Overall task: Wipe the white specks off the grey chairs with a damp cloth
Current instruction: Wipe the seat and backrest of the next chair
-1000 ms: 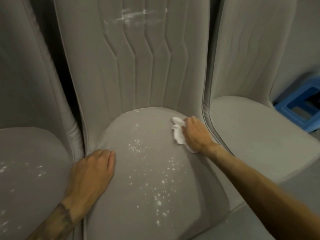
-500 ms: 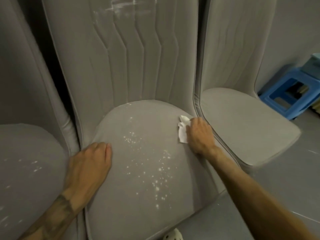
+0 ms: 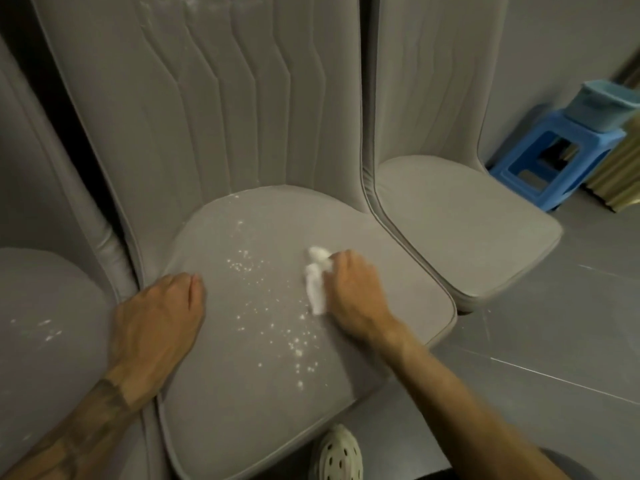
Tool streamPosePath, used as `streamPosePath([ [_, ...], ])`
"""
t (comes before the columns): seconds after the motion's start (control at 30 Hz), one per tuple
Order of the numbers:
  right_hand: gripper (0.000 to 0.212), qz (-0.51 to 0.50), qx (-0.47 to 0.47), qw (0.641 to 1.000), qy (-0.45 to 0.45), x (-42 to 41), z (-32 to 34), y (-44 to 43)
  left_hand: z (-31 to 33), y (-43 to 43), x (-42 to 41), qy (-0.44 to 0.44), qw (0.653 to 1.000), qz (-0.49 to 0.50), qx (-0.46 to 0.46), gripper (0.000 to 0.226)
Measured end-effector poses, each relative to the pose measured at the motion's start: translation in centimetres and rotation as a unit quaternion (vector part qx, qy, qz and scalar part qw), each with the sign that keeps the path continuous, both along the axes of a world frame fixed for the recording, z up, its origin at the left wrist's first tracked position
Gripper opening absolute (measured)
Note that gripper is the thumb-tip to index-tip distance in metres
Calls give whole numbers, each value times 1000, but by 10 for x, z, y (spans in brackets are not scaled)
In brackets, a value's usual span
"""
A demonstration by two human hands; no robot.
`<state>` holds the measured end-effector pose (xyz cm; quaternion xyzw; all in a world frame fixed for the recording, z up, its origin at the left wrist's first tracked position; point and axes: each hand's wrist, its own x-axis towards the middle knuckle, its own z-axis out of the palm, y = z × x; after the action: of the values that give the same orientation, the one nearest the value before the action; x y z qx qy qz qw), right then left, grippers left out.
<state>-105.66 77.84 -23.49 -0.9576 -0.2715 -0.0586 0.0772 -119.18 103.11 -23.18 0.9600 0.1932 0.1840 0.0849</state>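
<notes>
Three grey chairs stand side by side. The middle chair's seat (image 3: 249, 393) carries a scatter of white specks (image 3: 277, 323) down its centre, and white smears mark the top of its backrest (image 3: 183, 1). My right hand (image 3: 356, 296) grips a crumpled white cloth (image 3: 317, 282) and presses it on the seat right of the specks. My left hand (image 3: 156, 323) rests flat on the seat's left edge, fingers straight. The left chair's seat (image 3: 52, 375) also has white specks (image 3: 45, 329). The right chair's seat (image 3: 460, 223) looks clean.
A blue plastic stool (image 3: 550, 161) with a light blue tub (image 3: 602, 105) on it stands at the far right by the wall. Grey tiled floor (image 3: 554, 323) lies to the right. A perforated white shoe (image 3: 336, 455) shows below the middle seat.
My right hand has slid the cloth from the seat's back right corner toward the middle, close to the specks. The view has shifted right. My left hand stays put.
</notes>
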Motion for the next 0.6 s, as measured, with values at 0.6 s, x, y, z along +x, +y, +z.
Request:
streamPosePath([
  [0.6, 29, -64, -24, 997, -20, -13, 14, -61, 1, 0, -4, -20, 999, 17, -22, 32],
])
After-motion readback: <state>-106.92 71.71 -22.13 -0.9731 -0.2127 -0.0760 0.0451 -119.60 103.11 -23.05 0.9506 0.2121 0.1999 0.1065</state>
